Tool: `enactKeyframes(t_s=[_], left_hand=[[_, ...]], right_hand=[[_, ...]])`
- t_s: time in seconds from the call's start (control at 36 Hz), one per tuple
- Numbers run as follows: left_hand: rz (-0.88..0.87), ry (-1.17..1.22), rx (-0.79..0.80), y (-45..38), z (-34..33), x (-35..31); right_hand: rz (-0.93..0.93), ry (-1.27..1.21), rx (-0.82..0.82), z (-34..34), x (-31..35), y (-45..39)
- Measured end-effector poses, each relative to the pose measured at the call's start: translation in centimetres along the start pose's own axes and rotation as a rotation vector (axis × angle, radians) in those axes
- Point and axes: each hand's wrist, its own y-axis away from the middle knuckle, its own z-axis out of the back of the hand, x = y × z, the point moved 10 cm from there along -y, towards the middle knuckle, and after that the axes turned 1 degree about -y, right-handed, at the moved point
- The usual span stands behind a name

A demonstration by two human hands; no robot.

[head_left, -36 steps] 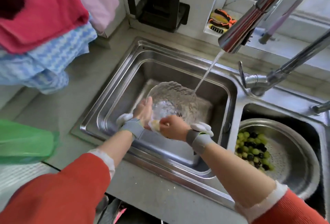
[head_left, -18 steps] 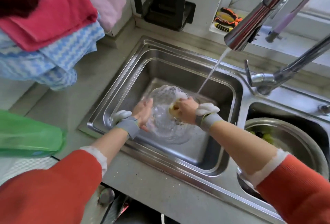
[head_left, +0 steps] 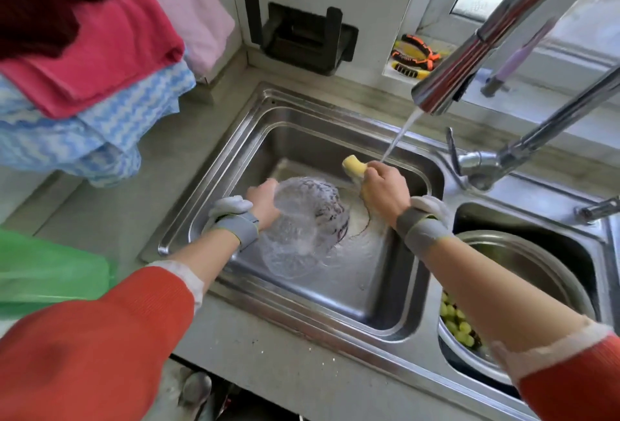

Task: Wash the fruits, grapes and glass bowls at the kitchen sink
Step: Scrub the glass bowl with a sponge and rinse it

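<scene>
A person in red sleeves washes a glass bowl [head_left: 303,226] in the left basin of a steel double sink [head_left: 214,206], a step that looks mid-way through the bowl-washing part of the task. The left hand [head_left: 265,202] grips the bowl by its rim, fingers curled over the near-left edge and partly hidden behind the glass, holding it tilted on its side above the basin floor. To the right of those fingers, apart from the bowl, the right hand [head_left: 382,190] clutches a yellow sponge [head_left: 354,165], fingers closed around it, directly under the stream of water [head_left: 397,135] running from the faucet [head_left: 469,61]. The sponge appears to be getting a rinse or a wetting; the next move likely calls for bringing it back to the glass, or turning the bowl under the stream, with a firm hold on wet, slippery glass. Further right, beyond the sponge hand, grapes [head_left: 458,323] sit in a metal colander [head_left: 523,253] in the second basin, partly hidden by the forearm. Around the sink runs a grey stone surface [head_left: 157,165]; left of the fingers hang red, pink and blue cloths [head_left: 100,61], with a green plastic bag [head_left: 50,269] below, and a window sill behind the faucet.
</scene>
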Motion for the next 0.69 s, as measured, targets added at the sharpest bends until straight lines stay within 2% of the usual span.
enactKeyframes(t_s=[0.11, 0.19, 0.28, 0.36, 0.47, 0.56, 0.61, 0.69], left_hand=[[-0.065, -0.122, -0.012, -0.1, 0.1, -2.4], [-0.118, -0.264, -0.018, -1.0, 0.2, -2.7], [-0.162, -0.29, -0.021, -1.6, 0.7, -3.0], [-0.151, -0.096, -0.044, -2.2, 1.9, -2.4], [-0.067, 0.257, -0.093, -3.0, 3.3, 0.5], [-0.042, 0.352, -0.124, -2.9, 3.6, 1.3], [-0.008, 0.385, -0.187, -2.7, 3.5, 2.1], [0.092, 0.609, -0.191, -3.1, 1.7, 3.8]], right_hand=[[-0.04, 0.084, 0.395, -6.0, 0.8, -0.4], [0.012, 0.243, 0.524, -7.8, 0.8, 0.1], [0.134, 0.355, 0.397, -7.0, 1.9, -1.0], [0.163, 0.305, 0.193, -5.1, 2.5, -2.6], [0.004, 0.036, 0.139, -3.5, -0.2, -3.4], [-0.059, -0.153, 0.015, -3.1, -1.0, -3.3], [-0.142, -0.194, -0.038, -3.4, -1.8, -2.8], [-0.325, -0.286, -0.005, -5.2, -4.3, -1.0]])
